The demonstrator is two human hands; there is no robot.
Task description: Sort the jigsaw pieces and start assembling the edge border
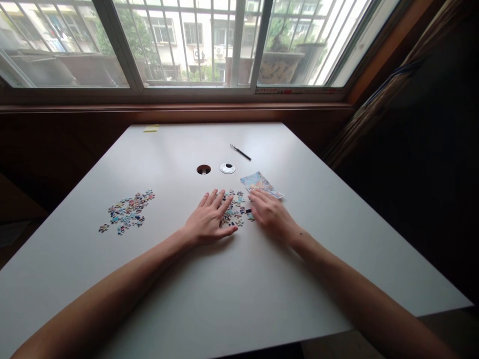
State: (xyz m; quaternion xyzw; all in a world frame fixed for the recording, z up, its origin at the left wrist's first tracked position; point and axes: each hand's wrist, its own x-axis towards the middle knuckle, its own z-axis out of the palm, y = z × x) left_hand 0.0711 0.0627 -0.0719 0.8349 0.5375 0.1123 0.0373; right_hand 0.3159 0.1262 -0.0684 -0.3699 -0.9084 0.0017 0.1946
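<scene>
My left hand (pixel 209 217) lies flat on the white table (pixel 232 289), fingers stretched out, its fingertips and thumb touching a small heap of colourful puzzle pieces (pixel 235 212). My right hand (pixel 270 212) rests palm down on the other side of the same heap, fingers extended toward the pieces. Just beyond my right hand lies a small colourful picture card (pixel 260 183). A second, larger scatter of puzzle pieces (pixel 127 212) sits apart at the left of the table.
A round cable hole (pixel 203 169) and its white cap (pixel 227 168) lie beyond the hands. A black pen (pixel 240 152) lies farther back, a yellow sticky note (pixel 151 128) at the far edge. A window runs behind; a dark curtain hangs at the right.
</scene>
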